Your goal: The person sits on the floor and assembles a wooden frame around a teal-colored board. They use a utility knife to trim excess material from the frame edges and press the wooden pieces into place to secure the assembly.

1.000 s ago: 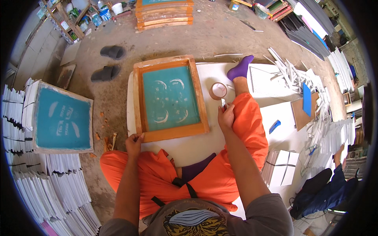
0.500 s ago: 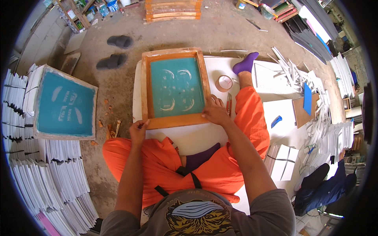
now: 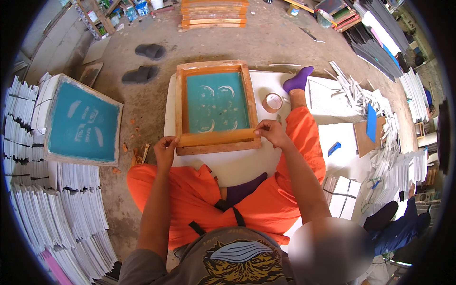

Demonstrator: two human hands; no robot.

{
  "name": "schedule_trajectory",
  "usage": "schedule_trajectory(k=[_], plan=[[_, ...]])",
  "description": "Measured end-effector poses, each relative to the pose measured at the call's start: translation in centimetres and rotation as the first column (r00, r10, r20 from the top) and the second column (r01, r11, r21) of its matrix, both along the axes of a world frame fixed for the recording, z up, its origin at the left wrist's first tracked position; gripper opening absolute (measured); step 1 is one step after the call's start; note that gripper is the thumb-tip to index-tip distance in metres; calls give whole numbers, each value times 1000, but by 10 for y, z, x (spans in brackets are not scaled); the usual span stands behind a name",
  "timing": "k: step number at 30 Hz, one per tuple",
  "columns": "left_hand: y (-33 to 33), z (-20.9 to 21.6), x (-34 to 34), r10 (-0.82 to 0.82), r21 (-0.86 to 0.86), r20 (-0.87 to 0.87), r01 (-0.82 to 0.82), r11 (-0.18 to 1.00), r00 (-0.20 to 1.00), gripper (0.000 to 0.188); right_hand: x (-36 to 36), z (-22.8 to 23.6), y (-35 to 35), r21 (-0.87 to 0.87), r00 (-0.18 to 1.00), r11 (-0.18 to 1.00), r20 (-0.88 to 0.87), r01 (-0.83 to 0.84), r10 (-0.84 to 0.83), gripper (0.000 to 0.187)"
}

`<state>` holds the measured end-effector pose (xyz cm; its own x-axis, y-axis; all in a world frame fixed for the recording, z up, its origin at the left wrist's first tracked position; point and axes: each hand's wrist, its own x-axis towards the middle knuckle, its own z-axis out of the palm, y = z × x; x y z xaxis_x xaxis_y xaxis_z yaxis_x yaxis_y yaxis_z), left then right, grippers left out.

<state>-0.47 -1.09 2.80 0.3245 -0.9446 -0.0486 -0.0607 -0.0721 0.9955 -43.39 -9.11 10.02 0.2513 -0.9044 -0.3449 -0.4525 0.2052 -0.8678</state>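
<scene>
A wooden screen-printing frame [image 3: 179, 104] with teal mesh [image 3: 216, 102] lies in front of me on a white board. Pale curved marks show on the mesh. A strip of brown packing tape [image 3: 218, 137] is stretched between my hands across the near end of the frame, just beyond its near bar. My left hand [image 3: 165, 149] pinches the strip's left end at the frame's near-left corner. My right hand [image 3: 273, 133] pinches the other end, beside the right bar. A roll of brown tape [image 3: 272, 103] rests on the board to the right of the frame.
Another teal screen [image 3: 83, 123] leans against white stacks [image 3: 57, 218] on the left. Two dark slippers [image 3: 141, 74] lie on the floor. A blue cutter [image 3: 334, 148] and white offcuts [image 3: 354, 90] are on the right. Wooden frames [image 3: 213, 15] are stacked at the back.
The tape strip has moved away from me, off the near bar toward the mesh. My right hand has lifted from lying on the frame into a pinch, and the near bar now shows.
</scene>
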Motion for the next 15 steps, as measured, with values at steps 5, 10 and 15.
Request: schedule_trajectory(k=[5,10,15], plan=[[-24,59,-13,-20,-79,-114,11,997,993,18,-18,13,-17,-134,982,987,176,87,-62,14],[-40,66,-9,-20,-105,-174,2,995,985,16,-4,43,-23,-60,940,978,293,202,-176,15],[-47,49,0,-91,-35,-110,88,996,990,18,-6,18,-29,-39,945,978,268,207,-189,13]])
